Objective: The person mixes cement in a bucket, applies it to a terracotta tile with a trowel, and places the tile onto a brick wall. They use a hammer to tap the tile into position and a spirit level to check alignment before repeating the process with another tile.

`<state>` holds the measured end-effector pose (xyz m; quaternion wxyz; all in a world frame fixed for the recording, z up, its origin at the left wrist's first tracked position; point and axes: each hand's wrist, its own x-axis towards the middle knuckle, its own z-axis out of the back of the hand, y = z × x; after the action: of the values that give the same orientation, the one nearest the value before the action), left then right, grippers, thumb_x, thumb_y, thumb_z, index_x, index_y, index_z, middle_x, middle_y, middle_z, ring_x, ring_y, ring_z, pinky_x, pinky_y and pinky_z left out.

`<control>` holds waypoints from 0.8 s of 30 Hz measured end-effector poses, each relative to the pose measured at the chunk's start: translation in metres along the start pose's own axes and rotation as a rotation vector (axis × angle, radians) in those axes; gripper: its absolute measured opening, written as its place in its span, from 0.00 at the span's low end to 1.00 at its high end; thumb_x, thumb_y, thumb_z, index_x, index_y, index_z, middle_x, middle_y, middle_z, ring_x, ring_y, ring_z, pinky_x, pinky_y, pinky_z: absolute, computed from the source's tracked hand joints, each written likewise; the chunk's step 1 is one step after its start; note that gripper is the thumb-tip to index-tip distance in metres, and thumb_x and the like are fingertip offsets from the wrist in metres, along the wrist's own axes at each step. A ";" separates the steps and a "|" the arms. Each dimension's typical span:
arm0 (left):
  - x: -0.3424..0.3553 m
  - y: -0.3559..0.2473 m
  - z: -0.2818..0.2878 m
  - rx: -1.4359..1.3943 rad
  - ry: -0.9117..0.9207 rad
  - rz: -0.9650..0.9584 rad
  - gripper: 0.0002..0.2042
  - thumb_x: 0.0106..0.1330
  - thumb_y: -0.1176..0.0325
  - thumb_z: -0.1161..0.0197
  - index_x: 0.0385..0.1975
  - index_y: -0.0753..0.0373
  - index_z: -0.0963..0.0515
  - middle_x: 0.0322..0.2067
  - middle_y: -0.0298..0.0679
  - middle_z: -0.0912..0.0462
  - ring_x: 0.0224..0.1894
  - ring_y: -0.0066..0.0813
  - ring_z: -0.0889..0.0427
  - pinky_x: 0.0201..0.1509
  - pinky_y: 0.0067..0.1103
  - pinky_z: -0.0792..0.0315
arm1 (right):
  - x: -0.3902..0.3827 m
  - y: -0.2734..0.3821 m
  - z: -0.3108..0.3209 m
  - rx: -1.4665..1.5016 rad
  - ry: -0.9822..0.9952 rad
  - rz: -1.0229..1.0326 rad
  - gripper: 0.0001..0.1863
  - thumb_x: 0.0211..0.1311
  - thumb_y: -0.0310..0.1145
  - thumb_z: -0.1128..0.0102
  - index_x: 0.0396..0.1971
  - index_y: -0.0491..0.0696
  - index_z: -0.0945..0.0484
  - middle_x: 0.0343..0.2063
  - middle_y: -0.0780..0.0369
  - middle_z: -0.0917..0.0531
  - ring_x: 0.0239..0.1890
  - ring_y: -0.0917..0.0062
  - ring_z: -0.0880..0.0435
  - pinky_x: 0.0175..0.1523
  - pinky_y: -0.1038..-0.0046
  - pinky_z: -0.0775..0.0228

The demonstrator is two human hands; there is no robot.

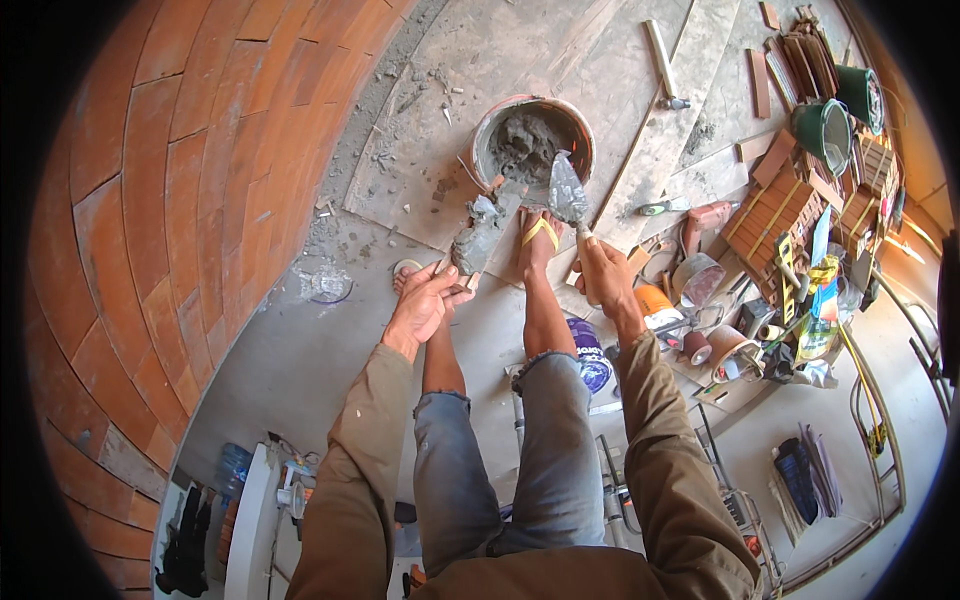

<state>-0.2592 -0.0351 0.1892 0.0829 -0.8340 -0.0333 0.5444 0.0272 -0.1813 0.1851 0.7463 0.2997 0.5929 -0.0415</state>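
In my left hand [425,303] is a narrow brick tile [497,183], closed in my fingers at its near end. Wet grey mortar [478,243] is heaped over most of its upper face. My right hand [606,272] is wrapped round the handle of a pointed trowel [567,190]. The trowel's blade points away from me, smeared with mortar, and is apart from the tile. Just beyond both hands stands a bucket [592,150] with grey mortar [525,140] in it.
A wall of orange brick tiles [150,200] rises on the left. Boards [690,110] lie on the floor with a hammer [662,65]. At right are stacked tiles [775,225], a green bucket [823,133], a drill [705,222] and a purple-labelled tub [590,355].
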 end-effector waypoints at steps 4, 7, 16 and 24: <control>0.001 0.006 0.006 -0.020 0.029 -0.003 0.06 0.73 0.72 0.44 0.45 0.63 0.27 0.43 0.39 0.18 0.46 0.34 0.16 0.54 0.33 0.20 | -0.004 -0.013 0.005 0.286 0.155 -0.093 0.24 0.77 0.49 0.56 0.48 0.41 0.24 0.25 0.62 0.20 0.16 0.80 0.23 0.19 0.78 0.31; 0.002 0.006 0.006 -0.035 0.036 0.008 0.05 0.73 0.72 0.44 0.44 0.63 0.27 0.43 0.40 0.18 0.46 0.35 0.16 0.54 0.34 0.19 | -0.009 -0.019 0.007 0.493 0.295 -0.172 0.23 0.78 0.47 0.58 0.50 0.42 0.25 0.24 0.62 0.20 0.15 0.79 0.23 0.18 0.79 0.31; 0.000 -0.003 -0.010 -0.130 0.057 0.037 0.06 0.72 0.71 0.42 0.42 0.67 0.23 0.43 0.44 0.17 0.45 0.40 0.15 0.52 0.33 0.18 | -0.020 -0.030 0.003 0.393 0.311 -0.194 0.22 0.78 0.46 0.58 0.48 0.42 0.24 0.23 0.61 0.19 0.14 0.79 0.22 0.18 0.79 0.30; -0.012 -0.020 -0.012 0.375 -0.142 -0.070 0.17 0.70 0.74 0.43 0.58 0.71 0.27 0.43 0.41 0.18 0.41 0.28 0.16 0.42 0.24 0.18 | -0.073 -0.024 0.014 -0.374 0.122 0.118 0.22 0.72 0.48 0.48 0.51 0.45 0.21 0.23 0.58 0.19 0.20 0.74 0.17 0.26 0.70 0.25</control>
<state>-0.2521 -0.0186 0.2083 0.2528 -0.7618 0.0338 0.5955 0.0076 -0.2297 0.2436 0.7527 0.1921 0.6158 0.1314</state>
